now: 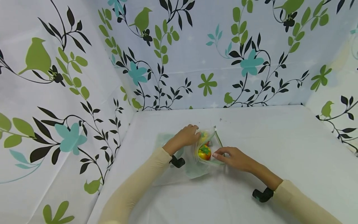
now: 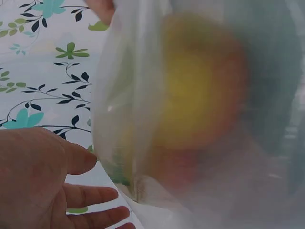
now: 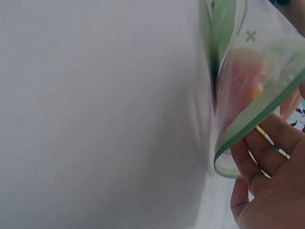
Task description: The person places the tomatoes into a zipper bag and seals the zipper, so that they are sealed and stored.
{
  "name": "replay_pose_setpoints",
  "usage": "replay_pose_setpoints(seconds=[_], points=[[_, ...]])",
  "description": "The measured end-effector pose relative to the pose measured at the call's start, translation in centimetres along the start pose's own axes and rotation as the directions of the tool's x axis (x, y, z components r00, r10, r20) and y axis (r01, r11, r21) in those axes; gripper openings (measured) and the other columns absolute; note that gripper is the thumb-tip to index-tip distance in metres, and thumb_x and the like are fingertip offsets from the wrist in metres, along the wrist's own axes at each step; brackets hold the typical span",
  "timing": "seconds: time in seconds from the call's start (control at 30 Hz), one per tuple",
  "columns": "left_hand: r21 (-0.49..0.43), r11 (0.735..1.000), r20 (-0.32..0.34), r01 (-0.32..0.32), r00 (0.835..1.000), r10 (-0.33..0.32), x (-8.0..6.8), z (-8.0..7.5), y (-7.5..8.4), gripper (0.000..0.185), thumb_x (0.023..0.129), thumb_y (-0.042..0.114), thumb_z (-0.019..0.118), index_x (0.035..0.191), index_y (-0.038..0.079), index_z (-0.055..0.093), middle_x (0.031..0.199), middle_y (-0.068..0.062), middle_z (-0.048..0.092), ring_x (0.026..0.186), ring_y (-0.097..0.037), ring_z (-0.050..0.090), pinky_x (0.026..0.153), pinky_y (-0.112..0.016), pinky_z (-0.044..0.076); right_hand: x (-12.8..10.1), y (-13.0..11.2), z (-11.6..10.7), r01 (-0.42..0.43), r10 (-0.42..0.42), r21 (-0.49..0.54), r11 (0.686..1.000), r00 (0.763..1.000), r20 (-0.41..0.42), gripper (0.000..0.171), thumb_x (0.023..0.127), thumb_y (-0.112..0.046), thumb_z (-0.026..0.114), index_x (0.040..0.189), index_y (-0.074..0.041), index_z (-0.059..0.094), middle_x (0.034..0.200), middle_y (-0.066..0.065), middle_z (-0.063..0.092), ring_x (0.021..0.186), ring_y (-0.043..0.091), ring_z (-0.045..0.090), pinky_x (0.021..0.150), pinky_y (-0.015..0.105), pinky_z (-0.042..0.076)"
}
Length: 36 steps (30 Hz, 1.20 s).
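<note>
Holding bag (image 1: pixel 205 152) (hands (image 1: pixel 236 157) both).

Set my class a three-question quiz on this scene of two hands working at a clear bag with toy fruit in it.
1. True or false: the bag lies on the white table.
2. Which hand touches the bag's green rim: A left, B right?
3. Fill in: the fruit in the bag is yellow-red with a ____ leaf.

Key: 1 true; 2 B; 3 green.
</note>
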<state>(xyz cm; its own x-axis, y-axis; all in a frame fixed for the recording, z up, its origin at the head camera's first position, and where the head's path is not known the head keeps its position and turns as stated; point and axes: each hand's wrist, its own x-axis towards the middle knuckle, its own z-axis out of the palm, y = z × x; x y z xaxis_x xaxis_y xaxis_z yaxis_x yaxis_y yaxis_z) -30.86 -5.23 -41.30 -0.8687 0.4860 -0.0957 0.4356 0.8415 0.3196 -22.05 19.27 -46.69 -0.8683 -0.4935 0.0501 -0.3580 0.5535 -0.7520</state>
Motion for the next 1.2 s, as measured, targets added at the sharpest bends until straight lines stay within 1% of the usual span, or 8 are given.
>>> replay_pose_setpoints(seconds=[0.13,0.27,0.4,0.5,0.57,0.7,0.93,1.2], points=[[0.001,1.0,0.038,-0.02,0.999,0.02,2.2,-0.2,0.3,0.048,0.108,0.031,0.042,0.146,0.002,0.047,0.146,-0.018,0.047,0.134,-0.03,0.044,0.109,-0.041,0.035,-0.8,-0.4,0.3,-0.005,0.004,-0.019,1.0,1.0,-0.028,0.033,0.098,-0.054,0.058,0.109,-0.025,0.071,0.104,-0.01,0.062,0.099,0.015,0.057,0.086,0.04,0.048],[0.012,0.998,0.078,-0.059,0.995,0.058,3.8,-0.5,0.8,0.045,0.109,0.028,0.04,0.146,0.005,0.049,0.147,-0.015,0.047,0.137,-0.028,0.041,0.111,-0.04,0.033,-1.6,-1.2,0.6,-0.01,0.004,-0.068,0.998,0.996,-0.09,0.028,0.096,-0.054,0.061,0.102,-0.029,0.072,0.092,-0.006,0.055,0.086,0.015,0.053,0.071,0.034,0.046],[0.042,0.994,0.118,-0.1,0.988,0.095,4.9,-0.5,1.0,0.041,0.11,0.023,0.038,0.146,0.006,0.051,0.148,-0.012,0.048,0.138,-0.026,0.041,0.112,-0.038,0.031,-2.2,-2.5,0.8,-0.042,0.028,-0.096,0.995,0.99,-0.142,0.03,0.094,-0.059,0.06,0.095,-0.03,0.071,0.076,-0.004,0.05,0.071,0.015,0.049,0.06,0.03,0.04],[0.033,0.992,0.134,-0.124,0.984,0.118,5.5,-0.4,1.2,0.04,0.11,0.02,0.039,0.145,0.008,0.052,0.147,-0.01,0.05,0.138,-0.025,0.042,0.112,-0.037,0.032,-2.7,-3.4,1.0,-0.065,0.05,-0.094,0.993,0.987,-0.151,0.033,0.093,-0.061,0.06,0.093,-0.029,0.071,0.064,-0.005,0.047,0.06,0.012,0.046,0.054,0.028,0.037],[0.018,0.991,0.137,-0.135,0.982,0.132,5.8,-0.2,1.2,0.039,0.11,0.018,0.039,0.145,0.009,0.053,0.147,-0.009,0.05,0.138,-0.024,0.042,0.112,-0.037,0.032,-3.0,-3.9,1.1,-0.066,0.054,-0.085,0.994,0.989,-0.138,0.033,0.094,-0.06,0.061,0.093,-0.028,0.072,0.06,-0.006,0.046,0.056,0.011,0.045,0.051,0.027,0.036],[0.007,0.986,0.139,-0.164,0.977,0.161,6.3,0.2,1.1,0.038,0.11,0.018,0.039,0.144,0.01,0.054,0.145,-0.007,0.052,0.136,-0.023,0.044,0.11,-0.036,0.034,-3.6,-4.4,1.4,-0.035,0.03,-0.064,0.997,0.996,-0.084,0.033,0.096,-0.053,0.062,0.097,-0.024,0.075,0.061,-0.008,0.052,0.056,0.01,0.048,0.05,0.026,0.039],[-0.008,0.971,0.115,-0.238,0.965,0.237,6.5,0.3,1.1,0.033,0.109,0.018,0.044,0.136,0.009,0.06,0.136,-0.008,0.059,0.123,-0.021,0.055,0.101,-0.035,0.042,-4.1,-4.5,1.7,-0.016,0.017,0.024,1.0,1.0,-0.017,0.029,0.098,-0.04,0.065,0.103,-0.013,0.074,0.065,-0.008,0.06,0.056,0.01,0.051,0.05,0.026,0.043],[-0.044,0.972,0.067,-0.231,0.97,0.233,6.5,0.4,1.0,0.025,0.107,0.018,0.049,0.124,0.013,0.066,0.127,-0.003,0.064,0.111,-0.017,0.057,0.095,-0.033,0.044,-4.7,-4.2,1.4,-0.05,0.049,0.081,0.995,0.999,0.024,0.027,0.1,-0.036,0.063,0.105,-0.011,0.071,0.073,-0.004,0.067,0.063,0.014,0.06,0.055,0.031,0.052]])
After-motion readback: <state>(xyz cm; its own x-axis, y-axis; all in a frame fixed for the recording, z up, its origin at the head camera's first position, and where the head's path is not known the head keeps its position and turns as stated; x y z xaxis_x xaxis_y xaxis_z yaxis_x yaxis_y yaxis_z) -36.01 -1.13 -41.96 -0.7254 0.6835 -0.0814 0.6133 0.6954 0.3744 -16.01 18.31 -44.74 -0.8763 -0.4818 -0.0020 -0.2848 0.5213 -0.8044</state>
